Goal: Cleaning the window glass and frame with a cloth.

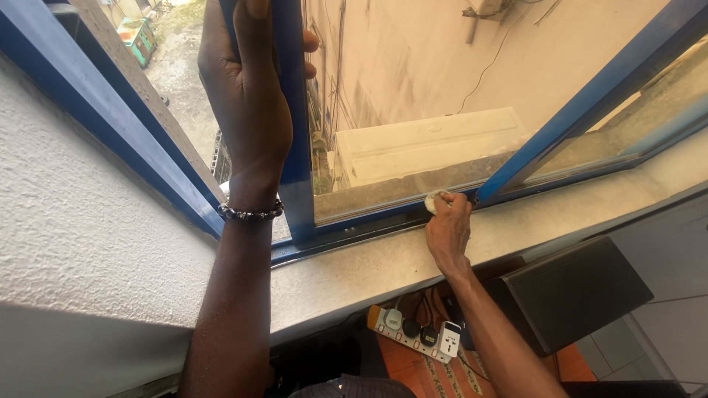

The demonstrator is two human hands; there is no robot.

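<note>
My left hand (247, 96) grips the vertical edge of a blue sliding window sash (295, 147), fingers wrapped round it; a beaded bracelet circles the wrist. My right hand (448, 228) is closed on a small pale cloth wad (433, 200) and presses it against the bottom blue track of the window frame (383, 221), where two sashes meet. The glass pane (413, 110) between my hands looks dusty.
A grey stone sill (354, 273) runs below the frame. Under it lie a power strip with several plugs (417, 335), a dark flat box (568, 291) and an orange surface. A white textured wall (74, 221) stands at left. Outside are a pale building and the ground far below.
</note>
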